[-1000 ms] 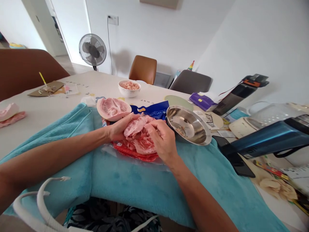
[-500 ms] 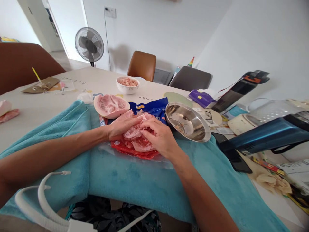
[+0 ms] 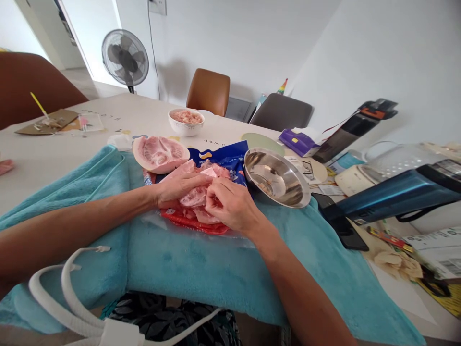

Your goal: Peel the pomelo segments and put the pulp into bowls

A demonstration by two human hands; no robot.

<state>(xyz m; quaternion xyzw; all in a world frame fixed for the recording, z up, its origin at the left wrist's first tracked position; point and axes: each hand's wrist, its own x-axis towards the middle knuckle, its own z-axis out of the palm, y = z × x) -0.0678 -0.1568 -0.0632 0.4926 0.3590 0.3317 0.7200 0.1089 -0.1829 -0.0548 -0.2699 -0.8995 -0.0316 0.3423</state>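
Hollow pomelo rind, left hand with fingers curled round pink pomelo flesh over a plastic bag, right hand with fingers pinching that flesh, steel bowl just beside the bag.

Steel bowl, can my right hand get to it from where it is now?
Probably yes: the steel bowl lies close beyond your right hand, its open top unblocked, though your fingers would likely have to leave the pulp first.

Under the fingers, glossy plastic packaging and a plush, matt towel are seen; to their right, a shiny metal basin.
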